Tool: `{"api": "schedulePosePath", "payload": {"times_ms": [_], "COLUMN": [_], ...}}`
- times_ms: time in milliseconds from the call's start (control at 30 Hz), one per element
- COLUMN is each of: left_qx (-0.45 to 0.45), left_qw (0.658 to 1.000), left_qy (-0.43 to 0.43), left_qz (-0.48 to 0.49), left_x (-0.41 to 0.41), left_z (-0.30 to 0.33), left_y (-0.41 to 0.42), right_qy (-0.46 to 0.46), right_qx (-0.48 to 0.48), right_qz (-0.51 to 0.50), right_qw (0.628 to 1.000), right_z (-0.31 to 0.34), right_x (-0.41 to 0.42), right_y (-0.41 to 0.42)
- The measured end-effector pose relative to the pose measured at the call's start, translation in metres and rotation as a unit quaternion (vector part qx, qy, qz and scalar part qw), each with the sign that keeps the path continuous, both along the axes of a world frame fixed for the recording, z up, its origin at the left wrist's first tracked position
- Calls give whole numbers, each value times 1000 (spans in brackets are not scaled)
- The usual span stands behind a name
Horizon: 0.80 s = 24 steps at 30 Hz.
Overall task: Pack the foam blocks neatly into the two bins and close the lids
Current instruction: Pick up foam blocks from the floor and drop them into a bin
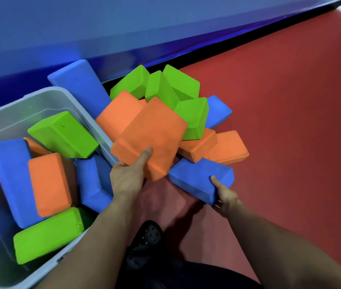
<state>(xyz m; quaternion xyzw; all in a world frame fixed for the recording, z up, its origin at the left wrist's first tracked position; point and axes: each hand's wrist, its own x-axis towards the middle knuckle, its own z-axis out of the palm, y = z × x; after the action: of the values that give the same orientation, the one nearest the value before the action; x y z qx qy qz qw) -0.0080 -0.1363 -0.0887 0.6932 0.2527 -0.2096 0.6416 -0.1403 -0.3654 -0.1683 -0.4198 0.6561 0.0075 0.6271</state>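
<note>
Down on the red floor [280,122], against a blue wall [123,28], lies a heap of foam blocks in orange, green and blue. The person's left hand [126,176] grips the near corner of a big orange block [150,134], thumb pressed on its top face and fingers curled out of sight beneath it; the block sits tilted, its corner just beside the rim of the bin. The right hand [225,197] holds the end of a blue block [198,180] that lies low at the front of the heap, thumb on top, fingers wrapped under its end.

To the left stands a clear grey bin [46,97], open, with blocks already inside in a loose jumble: a green block [63,134] tipped on top, a blue one [11,176] leaning lengthwise, an orange one [49,184] beside it, and another green one [48,234] at the near end. A long blue block [82,84] leans just behind the bin. A black shoe [148,234] shows between the arms.
</note>
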Motion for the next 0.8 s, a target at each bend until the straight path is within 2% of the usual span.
{"api": "schedulePosePath", "payload": {"times_ms": [133,233,400,500,633,800], "left_qx": [16,32,-36,-51,-25,-36], "left_qw": [999,998,994,991,987,971], "left_qy": [-37,-61,-79,-89,-97,-106], "left_qz": [1,6,60,86,124,211], "left_x": [4,6,6,8,11,14], "left_z": [22,43,77,96,118,134], "left_y": [12,30,71,105,162,235], "right_qy": [34,32,5,-29,-99,-157], "right_qx": [-86,-107,-156,-194,-242,-343], "right_qz": [25,17,-1,-16,-34,59], "right_qw": [995,994,988,980,965,924], "right_z": [28,52,100,132,169,200], "right_x": [13,20,25,27,46,69], "right_y": [6,12,40,73,118,198]}}
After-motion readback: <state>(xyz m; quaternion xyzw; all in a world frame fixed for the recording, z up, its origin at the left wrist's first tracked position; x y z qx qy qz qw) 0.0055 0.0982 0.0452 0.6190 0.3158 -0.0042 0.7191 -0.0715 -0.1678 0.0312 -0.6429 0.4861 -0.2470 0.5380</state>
